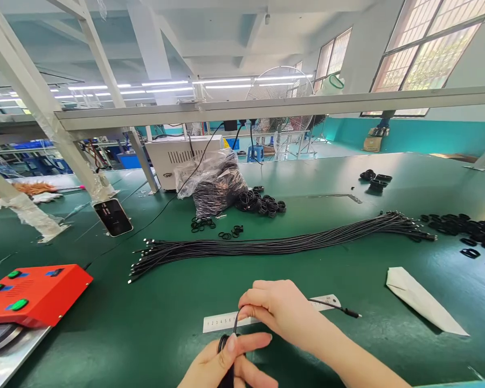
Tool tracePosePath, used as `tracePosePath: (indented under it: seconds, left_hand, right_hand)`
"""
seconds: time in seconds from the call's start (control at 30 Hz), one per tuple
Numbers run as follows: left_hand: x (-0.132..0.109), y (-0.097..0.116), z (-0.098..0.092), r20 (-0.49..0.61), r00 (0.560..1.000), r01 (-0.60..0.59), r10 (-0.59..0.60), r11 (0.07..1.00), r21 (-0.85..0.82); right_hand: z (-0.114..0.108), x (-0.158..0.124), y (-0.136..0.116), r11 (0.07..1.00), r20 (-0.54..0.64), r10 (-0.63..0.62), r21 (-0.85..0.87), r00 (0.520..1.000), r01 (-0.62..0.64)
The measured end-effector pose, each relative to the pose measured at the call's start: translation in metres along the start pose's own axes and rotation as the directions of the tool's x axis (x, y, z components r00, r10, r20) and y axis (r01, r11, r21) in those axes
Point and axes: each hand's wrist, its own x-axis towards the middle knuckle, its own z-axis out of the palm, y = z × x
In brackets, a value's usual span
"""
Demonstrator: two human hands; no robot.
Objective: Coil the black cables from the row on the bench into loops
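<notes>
On my feed the thing in hand is a thin black cable (236, 322), at bottom centre of the frame. I judge it light, soft and limp, with a smooth jacket that could slip, so I would take hold of it on the coiled part or just behind the small plug (353, 313), not by the tip. The left hand (222, 362) has its fingers curled closed round a loop of the cable, and the right hand (277, 307) is nearly shut, pinching the cable just above that loop, with the plug end trailing off to the right over a white ruler (226, 322). I count two hands, one cable in them and one ruler beneath. Ahead, mid-frame, lies one long bundle of black cables (283, 247), too many to count from here, and behind it a heap of black rings (262, 203) beside one clear plastic bag (214, 183). At lower left sits one red box (32, 293) with three green buttons (19, 304); at right lies one folded white paper (424, 302).
</notes>
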Motion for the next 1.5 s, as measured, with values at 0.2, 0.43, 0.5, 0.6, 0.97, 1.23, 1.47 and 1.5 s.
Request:
tracePosePath:
  seconds: [0.2,0.43,0.5,0.6,0.97,1.23,1.47,1.5]
  left_hand:
    - [0.009,-0.005,-0.015,0.106,0.976,-0.174,0.192,0.972,-0.158]
    - [0.004,0.018,-0.023,-0.122,0.916,-0.402,0.383,0.875,-0.268]
    - [0.006,0.019,-0.017,-0.203,0.859,-0.508,0.469,0.832,-0.224]
    - [0.012,0.015,-0.011,-0.299,0.8,-0.572,0.52,0.811,-0.123]
    - [0.02,-0.002,-0.018,-0.161,0.797,-0.417,0.581,0.724,0.549]
    - [0.013,0.001,-0.012,0.051,0.91,-0.389,0.411,0.804,0.451]
    - [0.029,0.044,0.002,0.026,0.929,-0.364,0.37,0.897,0.25]
    - [0.034,0.052,0.002,0.009,0.938,-0.34,0.348,0.911,0.234]
  right_hand:
    - [0.015,-0.01,0.005,0.994,-0.011,0.109,0.003,0.994,-0.109]
    - [0.05,-0.047,0.01,0.987,-0.037,0.048,-0.152,0.998,-0.053]
    - [0.062,-0.056,0.01,0.966,-0.036,0.005,-0.258,0.999,-0.014]
    - [0.075,-0.063,0.009,0.919,-0.062,-0.07,-0.392,0.996,0.04]
    - [0.038,-0.044,-0.025,0.907,-0.218,-0.293,-0.372,0.931,0.198]
    - [-0.004,-0.006,-0.01,0.997,-0.188,0.023,0.073,0.982,-0.009]
    - [0.032,0.027,0.011,0.432,0.032,0.184,0.895,0.982,-0.11]
    - [0.034,0.03,0.013,0.301,0.064,0.161,0.947,0.985,-0.111]
